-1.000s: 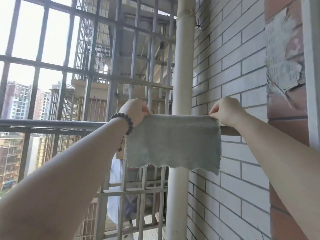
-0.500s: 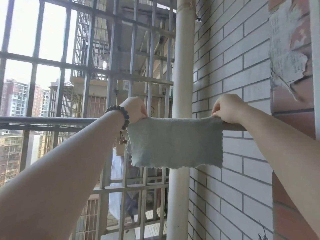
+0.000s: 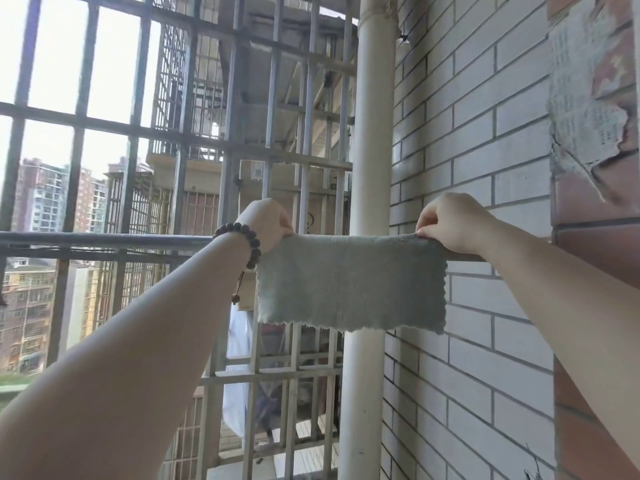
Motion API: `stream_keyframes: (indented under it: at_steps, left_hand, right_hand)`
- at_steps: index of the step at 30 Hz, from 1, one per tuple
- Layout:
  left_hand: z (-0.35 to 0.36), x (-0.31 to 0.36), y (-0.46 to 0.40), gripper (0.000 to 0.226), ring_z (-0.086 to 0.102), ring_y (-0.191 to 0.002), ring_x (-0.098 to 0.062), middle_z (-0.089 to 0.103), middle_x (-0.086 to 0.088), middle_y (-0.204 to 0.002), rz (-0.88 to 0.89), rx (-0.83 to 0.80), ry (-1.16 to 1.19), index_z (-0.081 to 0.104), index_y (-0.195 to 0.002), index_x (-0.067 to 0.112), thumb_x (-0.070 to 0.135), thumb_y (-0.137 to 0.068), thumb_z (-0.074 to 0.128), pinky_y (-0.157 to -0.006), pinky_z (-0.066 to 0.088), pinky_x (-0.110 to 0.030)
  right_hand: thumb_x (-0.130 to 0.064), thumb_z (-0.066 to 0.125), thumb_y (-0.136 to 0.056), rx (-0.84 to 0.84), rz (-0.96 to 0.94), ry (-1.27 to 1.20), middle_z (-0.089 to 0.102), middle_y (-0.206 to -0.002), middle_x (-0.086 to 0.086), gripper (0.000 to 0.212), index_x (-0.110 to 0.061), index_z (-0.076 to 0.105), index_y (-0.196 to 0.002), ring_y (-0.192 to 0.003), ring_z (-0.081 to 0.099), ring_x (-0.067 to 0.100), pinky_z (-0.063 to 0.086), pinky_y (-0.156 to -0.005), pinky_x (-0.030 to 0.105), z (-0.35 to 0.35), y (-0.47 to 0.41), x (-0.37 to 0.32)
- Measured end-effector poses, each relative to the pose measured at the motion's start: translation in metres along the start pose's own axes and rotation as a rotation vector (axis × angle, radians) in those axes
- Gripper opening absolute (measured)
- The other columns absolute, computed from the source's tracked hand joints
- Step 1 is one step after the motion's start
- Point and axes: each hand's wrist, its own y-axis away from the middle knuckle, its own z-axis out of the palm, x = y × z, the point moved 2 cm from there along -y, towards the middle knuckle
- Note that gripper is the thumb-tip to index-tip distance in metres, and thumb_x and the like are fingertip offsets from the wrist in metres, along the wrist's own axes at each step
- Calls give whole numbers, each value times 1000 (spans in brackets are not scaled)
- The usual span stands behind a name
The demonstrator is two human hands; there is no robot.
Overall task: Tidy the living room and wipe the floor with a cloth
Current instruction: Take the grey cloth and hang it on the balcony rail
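Grey cloth point(image 3: 349, 282) over rail point(image 3: 104, 241), fingertips hidden

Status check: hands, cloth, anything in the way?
Left hand and right hand each pinch a top corner of the cloth. Cloth draped flat over the metal rail. White pipe behind; nothing blocking.

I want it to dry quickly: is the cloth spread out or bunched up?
Spread out: the cloth hangs flat over the rail, each hand pinching a top corner.
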Motion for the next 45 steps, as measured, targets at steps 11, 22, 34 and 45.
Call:
stream_keyframes:
  at_steps: [11, 22, 34, 45]
  left_hand:
    - [24, -27, 84, 12, 63, -78, -16, 65, 2, -84, -532, 585, 611, 65, -93, 13, 25, -91, 63, -76, 52, -32]
    - [93, -51, 120, 22, 67, -101, -27, 67, -19, -109, -655, -60, 1525, 61, -104, -1, 12, -88, 64, -89, 53, -38]
    - [91, -51, 127, 34, 68, -100, -26, 71, -13, -109, -495, -101, 1475, 63, -113, 7, 15, -81, 68, -92, 51, -44]
    - [85, -53, 142, 29, 67, -95, -19, 70, -6, -103, -629, 307, 977, 63, -114, 11, 22, -88, 69, -85, 55, -35]
  right_hand:
    - [-35, 60, -90, 491, 392, -512, 66, -74, 10, 33, -6, 65, -77, -74, 61, 31, 46, -69, 34, 37, 77, 27]
    - [-9, 57, -91, 44, 443, -1346, 69, -105, 11, 11, -6, 65, -98, -89, 65, 19, 54, -84, 32, 120, 104, 23]
    - [-8, 66, -85, 154, 503, -1331, 73, -81, 15, 8, 0, 68, -86, -87, 68, 33, 52, -89, 44, 138, 114, 26]
    - [-11, 67, -85, 263, 531, -1171, 71, -81, 14, 25, -14, 56, -106, -79, 69, 31, 54, -87, 47, 133, 117, 24]
